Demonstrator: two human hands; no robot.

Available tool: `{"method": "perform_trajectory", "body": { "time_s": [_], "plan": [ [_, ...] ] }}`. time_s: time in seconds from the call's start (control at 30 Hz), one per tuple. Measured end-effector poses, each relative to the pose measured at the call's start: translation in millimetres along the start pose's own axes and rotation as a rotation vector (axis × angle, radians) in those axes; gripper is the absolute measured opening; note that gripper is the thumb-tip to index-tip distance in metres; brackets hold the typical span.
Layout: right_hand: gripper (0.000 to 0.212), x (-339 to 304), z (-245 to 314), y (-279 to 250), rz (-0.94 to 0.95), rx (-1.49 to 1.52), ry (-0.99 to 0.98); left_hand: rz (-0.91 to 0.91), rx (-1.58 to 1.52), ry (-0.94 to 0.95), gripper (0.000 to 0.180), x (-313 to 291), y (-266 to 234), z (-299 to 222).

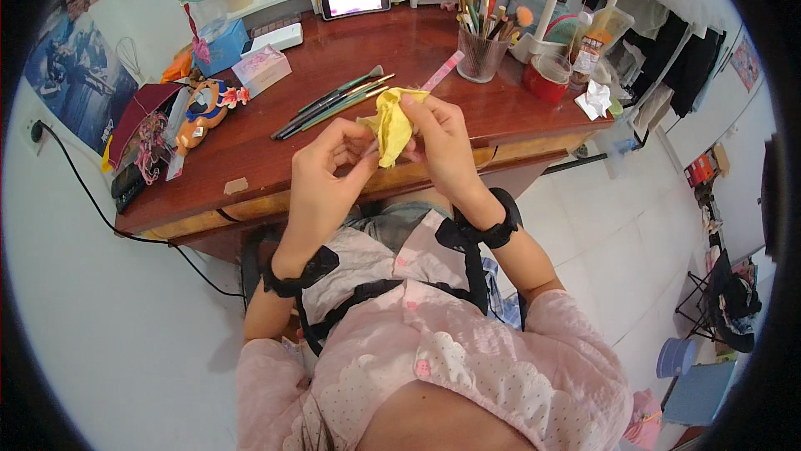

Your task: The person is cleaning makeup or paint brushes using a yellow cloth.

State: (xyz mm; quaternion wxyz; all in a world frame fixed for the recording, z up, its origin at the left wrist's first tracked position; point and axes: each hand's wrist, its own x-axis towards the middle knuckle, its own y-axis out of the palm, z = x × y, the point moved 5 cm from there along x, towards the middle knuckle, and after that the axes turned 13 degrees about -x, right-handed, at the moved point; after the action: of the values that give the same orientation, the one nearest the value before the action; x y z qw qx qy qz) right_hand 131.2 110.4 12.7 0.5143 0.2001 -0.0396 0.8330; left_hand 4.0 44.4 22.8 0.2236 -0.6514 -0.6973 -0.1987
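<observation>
A crumpled yellow cloth (392, 130) is held up between my hands, just over the desk's front edge. My right hand (442, 134) pinches it from the right, thumb on top and the other fingers behind. At the cloth's left side, my left hand (329, 171) has its fingers curled and its thumb pressed in. A thin pale bit shows at the left fingertips, too small to name. Behind the hands, several slim brushes (334, 103) lie together on the desk. A pink strip (442, 71) lies beyond the cloth, its near end hidden.
The red-brown desk (250, 151) carries a mesh cup of brushes (481, 55), a red jar (546, 77) and a crumpled white tissue (594, 100) on the right. A lit phone (355, 2) leans at the back. Leftward are a pink box (261, 72) and a brown toy figure (198, 117).
</observation>
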Motion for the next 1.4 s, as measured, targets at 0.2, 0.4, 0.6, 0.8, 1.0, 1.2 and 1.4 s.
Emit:
{"method": "perform_trajectory", "body": {
  "time_s": [0.2,0.4,0.6,0.8,1.0,1.2,1.4],
  "plan": [
    [0.028,0,9,-8,-0.027,-0.018,0.002,0.203,-0.433,-0.304,0.022,6,-4,3],
    [0.023,2,3,-2,0.055,0.191,0.044,0.084,-0.181,-0.057,0.016,0,-1,-10],
    [0.024,2,-9,6,0.132,0.237,0.079,0.103,0.178,0.262,0.018,-1,3,-24],
    [0.025,-2,-13,15,0.176,0.138,0.116,0.000,0.296,0.258,0.034,3,-3,-22],
    [0.025,-2,-5,10,0.185,-0.208,0.058,0.211,-0.178,-0.018,0.037,10,-4,-2],
    [0.027,-4,0,21,0.354,-0.768,-0.182,0.141,-0.262,-0.186,0.026,13,-7,2],
    [0.029,-3,18,17,0.331,-0.835,-0.202,0.004,-0.354,-0.227,0.018,26,-16,14]
  ]
}}
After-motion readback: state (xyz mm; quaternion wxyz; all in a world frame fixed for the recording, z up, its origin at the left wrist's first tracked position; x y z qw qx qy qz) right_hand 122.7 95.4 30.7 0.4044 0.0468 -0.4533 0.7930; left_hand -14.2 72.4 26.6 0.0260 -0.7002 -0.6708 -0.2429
